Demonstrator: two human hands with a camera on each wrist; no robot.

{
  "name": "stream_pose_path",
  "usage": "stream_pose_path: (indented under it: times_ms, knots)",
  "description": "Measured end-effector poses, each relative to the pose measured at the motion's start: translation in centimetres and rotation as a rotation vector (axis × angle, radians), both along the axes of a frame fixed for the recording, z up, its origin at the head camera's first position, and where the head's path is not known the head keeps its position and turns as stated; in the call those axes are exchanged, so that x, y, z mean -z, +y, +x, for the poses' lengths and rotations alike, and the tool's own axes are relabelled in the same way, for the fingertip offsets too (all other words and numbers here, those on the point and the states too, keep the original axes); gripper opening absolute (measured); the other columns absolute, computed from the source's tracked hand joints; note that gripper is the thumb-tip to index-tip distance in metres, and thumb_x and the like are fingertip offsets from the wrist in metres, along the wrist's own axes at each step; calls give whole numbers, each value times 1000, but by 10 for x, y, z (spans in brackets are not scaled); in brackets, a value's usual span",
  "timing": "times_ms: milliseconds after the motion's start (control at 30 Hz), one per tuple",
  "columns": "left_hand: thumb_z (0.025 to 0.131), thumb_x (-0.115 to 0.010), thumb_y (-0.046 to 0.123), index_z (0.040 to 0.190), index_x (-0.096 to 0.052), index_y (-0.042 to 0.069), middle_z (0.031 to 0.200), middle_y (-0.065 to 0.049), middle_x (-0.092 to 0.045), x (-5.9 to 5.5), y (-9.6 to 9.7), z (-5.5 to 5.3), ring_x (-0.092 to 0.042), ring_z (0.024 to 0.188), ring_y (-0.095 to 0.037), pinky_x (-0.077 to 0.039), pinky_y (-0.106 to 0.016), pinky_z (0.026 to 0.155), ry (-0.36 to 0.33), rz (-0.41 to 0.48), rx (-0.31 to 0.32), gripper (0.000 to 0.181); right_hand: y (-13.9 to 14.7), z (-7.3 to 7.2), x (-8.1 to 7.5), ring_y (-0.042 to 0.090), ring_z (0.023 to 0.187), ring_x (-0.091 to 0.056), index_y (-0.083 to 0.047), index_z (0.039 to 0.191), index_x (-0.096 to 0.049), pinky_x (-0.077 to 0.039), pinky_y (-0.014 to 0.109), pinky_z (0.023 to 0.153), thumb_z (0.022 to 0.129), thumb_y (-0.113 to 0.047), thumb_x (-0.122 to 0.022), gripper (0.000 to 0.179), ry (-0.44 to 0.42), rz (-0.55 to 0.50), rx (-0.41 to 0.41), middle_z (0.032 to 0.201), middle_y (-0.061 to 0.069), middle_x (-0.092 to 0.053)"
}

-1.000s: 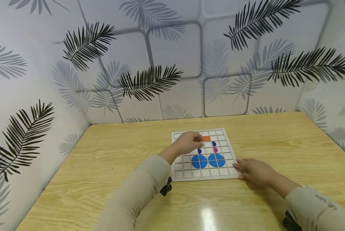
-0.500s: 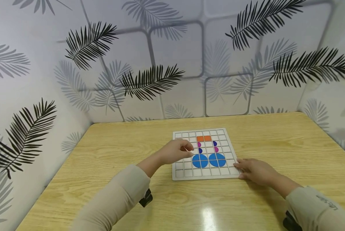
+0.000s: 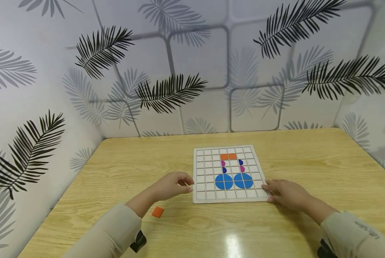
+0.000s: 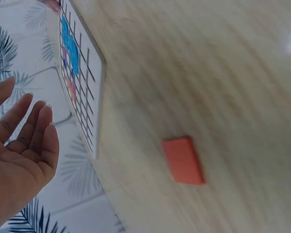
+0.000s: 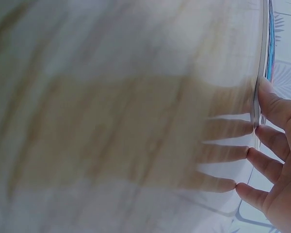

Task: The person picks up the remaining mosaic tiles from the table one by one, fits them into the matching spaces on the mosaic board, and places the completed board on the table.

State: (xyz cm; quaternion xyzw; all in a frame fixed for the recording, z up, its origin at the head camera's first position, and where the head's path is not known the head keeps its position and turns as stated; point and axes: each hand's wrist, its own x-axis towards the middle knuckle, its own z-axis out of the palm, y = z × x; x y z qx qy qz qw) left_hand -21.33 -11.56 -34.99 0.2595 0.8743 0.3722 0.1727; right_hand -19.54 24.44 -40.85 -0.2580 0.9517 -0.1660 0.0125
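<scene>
A white gridded board (image 3: 208, 195) lies on the table with coloured pieces in its cells. Two orange squares (image 3: 228, 156) sit near its top, above small pink and dark blue half-circles (image 3: 224, 170). Below these are two large blue circles (image 3: 224, 181). My left hand (image 3: 173, 186) hovers just left of the board, fingers loosely bent and holding nothing. A loose orange square tile (image 4: 183, 161) lies on the table near my left wrist. My right hand (image 3: 287, 193) rests at the board's front right corner; in the right wrist view the thumb touches the edge and straight fingertips meet the table.
The wooden table (image 3: 140, 157) runs back to a leaf-patterned wall (image 3: 192, 53). Dark wrist straps (image 3: 138, 242) show under the sleeves. A bright light reflection lies on the table in front of the board.
My left hand has drawn back from the board's upper cells to its left side, uncovering an orange square and a pink half-circle. The loose orange tile now shows. The right hand stays put.
</scene>
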Motion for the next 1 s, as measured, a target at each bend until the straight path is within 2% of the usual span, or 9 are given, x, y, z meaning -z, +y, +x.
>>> stream_pose_path:
  times_ms: [233, 400, 533, 733, 1000]
  knots:
    - [82, -60, 19, 104, -56, 3, 102, -7, -54, 15, -30, 14, -48, 93, -22, -41, -34, 74, -44, -57, -64, 27, -2, 2, 3, 39, 105, -44, -2, 110, -58, -34, 49, 84, 77, -27, -62, 42, 11, -4, -16, 116, 21, -49]
    - [80, -61, 17, 105, -55, 3, 105, -6, -52, 22, -46, 20, -44, 100, -28, -37, -43, 82, -49, -99, -129, 29, -3, 2, 2, 40, 105, -45, -1, 110, -58, -35, 49, 83, 76, -26, -62, 42, 25, -1, -21, 116, 21, -49]
    - [77, -65, 15, 103, -56, 3, 109, -8, -51, 26, -56, 23, -43, 105, -32, -34, -47, 85, -26, -141, -179, 30, -2, 1, 2, 40, 105, -44, -1, 110, -58, -35, 49, 83, 76, -26, -62, 43, 22, 2, -11, 116, 21, -49]
    - [72, -70, 15, 102, -57, 3, 105, -12, -51, 29, -66, 26, -47, 99, -32, -38, -46, 81, -15, -206, -231, 36, -2, 1, 2, 40, 105, -44, -2, 111, -57, -35, 49, 83, 77, -28, -62, 43, 11, -4, 6, 117, 21, -49]
    - [67, -73, 16, 99, -55, 0, 98, -10, -52, 30, -71, 29, -50, 92, -28, -41, -43, 78, -20, -195, -253, 39, -2, 0, 1, 39, 104, -45, -1, 111, -57, -35, 49, 83, 77, -26, -62, 43, 29, -2, 10, 116, 22, -49]
